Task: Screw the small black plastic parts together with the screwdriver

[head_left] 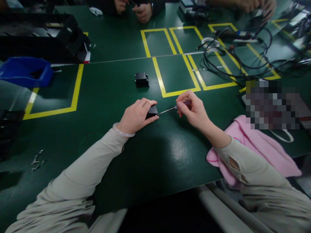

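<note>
My left hand (pixel 138 115) is closed round a small black block (pixel 152 111), pressing it on the green table. In my right hand (pixel 191 108) is a screwdriver (pixel 167 110) with a dark purplish handle, gripped between thumb and fingers. Its thin metal shaft points left, and the tip meets the right side of the block, near a small shiny spot. Part of the block is hidden under my left fingers. A second black block (pixel 142 79), with small shiny screw ends at its sides, lies a little farther back.
Loose screws (pixel 37 161) lie at the left. A blue bin (pixel 26 71) and long black racks (pixel 43 37) stand behind them. Tangled black cables (pixel 233 58) cover the back right. A pink cloth (pixel 252 149) hangs over the front edge. Other people's hands (pixel 142 12) work across the table.
</note>
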Motion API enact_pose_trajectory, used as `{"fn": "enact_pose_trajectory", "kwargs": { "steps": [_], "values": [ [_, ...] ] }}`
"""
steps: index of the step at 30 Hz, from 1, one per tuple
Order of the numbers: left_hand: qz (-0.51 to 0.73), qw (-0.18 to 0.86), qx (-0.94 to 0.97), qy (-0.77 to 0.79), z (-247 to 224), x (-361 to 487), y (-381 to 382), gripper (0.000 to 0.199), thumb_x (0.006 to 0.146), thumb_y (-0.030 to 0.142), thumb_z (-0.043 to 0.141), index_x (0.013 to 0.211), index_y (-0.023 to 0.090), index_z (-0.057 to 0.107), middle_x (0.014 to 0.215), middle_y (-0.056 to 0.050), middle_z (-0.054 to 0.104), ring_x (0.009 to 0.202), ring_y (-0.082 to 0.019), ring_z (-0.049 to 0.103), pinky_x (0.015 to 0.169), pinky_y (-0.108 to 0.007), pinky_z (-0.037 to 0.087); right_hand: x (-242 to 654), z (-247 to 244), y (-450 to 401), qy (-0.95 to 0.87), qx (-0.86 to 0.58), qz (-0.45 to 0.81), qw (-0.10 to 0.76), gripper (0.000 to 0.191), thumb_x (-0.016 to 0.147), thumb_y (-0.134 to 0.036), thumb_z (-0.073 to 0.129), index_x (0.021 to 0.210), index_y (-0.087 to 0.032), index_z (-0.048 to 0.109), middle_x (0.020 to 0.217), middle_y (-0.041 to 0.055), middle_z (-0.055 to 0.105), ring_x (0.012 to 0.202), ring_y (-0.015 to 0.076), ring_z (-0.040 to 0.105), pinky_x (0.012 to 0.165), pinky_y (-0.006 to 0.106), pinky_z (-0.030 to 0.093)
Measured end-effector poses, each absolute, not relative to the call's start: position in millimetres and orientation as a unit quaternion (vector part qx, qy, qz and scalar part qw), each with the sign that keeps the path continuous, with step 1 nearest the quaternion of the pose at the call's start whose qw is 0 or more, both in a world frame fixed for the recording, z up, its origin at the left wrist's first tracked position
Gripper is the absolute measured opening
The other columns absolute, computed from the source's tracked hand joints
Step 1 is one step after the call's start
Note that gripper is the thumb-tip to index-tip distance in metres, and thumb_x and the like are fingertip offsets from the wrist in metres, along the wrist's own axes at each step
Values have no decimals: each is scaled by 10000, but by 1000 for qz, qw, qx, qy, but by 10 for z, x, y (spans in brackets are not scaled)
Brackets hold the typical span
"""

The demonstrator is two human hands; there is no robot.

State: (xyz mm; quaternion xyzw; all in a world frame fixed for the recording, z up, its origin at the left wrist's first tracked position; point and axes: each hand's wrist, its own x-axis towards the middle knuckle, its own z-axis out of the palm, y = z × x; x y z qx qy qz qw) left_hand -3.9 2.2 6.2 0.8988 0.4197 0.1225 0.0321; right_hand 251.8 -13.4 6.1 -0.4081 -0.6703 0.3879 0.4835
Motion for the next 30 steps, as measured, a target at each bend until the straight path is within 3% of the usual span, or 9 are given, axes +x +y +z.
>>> {"fn": "enact_pose_trajectory", "kwargs": {
  "steps": [3,9,15,21,27,30],
  "values": [
    [125,33,899,418,56,-44,24,512,1000,527,566,1375,183,513,1268,-127,644,1129,-300,622,900,-409,522,2521,72,-149,-675,-407,387,478,271,970,-498,651,1009,-247,557,745,-46,589,551,105,576,561,286,489],
    [117,40,898,423,71,-39,24,509,1000,521,566,1374,181,512,1286,-132,635,1133,-301,619,905,-408,523,2511,84,-158,-678,-409,380,478,291,970,-498,653,903,-234,553,685,-57,572,512,87,547,532,265,440],
    [119,37,898,423,67,-38,24,512,995,521,578,1373,182,512,1280,-130,639,1134,-301,622,913,-408,524,2531,70,-155,-696,-407,357,472,210,983,-413,648,1061,-241,555,747,-47,594,595,108,582,592,281,472],
    [119,35,899,421,62,-42,24,517,1001,522,568,1385,180,509,1285,-132,639,1135,-300,620,903,-412,529,2525,69,-155,-691,-412,368,467,253,994,-479,623,940,-245,545,661,-68,563,496,91,544,532,271,436],
    [122,36,898,422,63,-42,25,511,998,525,569,1379,190,511,1285,-128,641,1143,-299,622,907,-405,525,2521,59,-154,-689,-411,364,473,229,998,-457,623,1060,-248,552,698,-61,575,567,115,577,590,290,467],
    [123,38,898,421,63,-44,26,510,999,524,566,1379,190,510,1281,-130,640,1139,-300,622,901,-404,524,2515,67,-153,-684,-414,371,472,252,998,-489,613,984,-246,549,675,-64,569,527,107,557,572,292,453]
  ]
}}
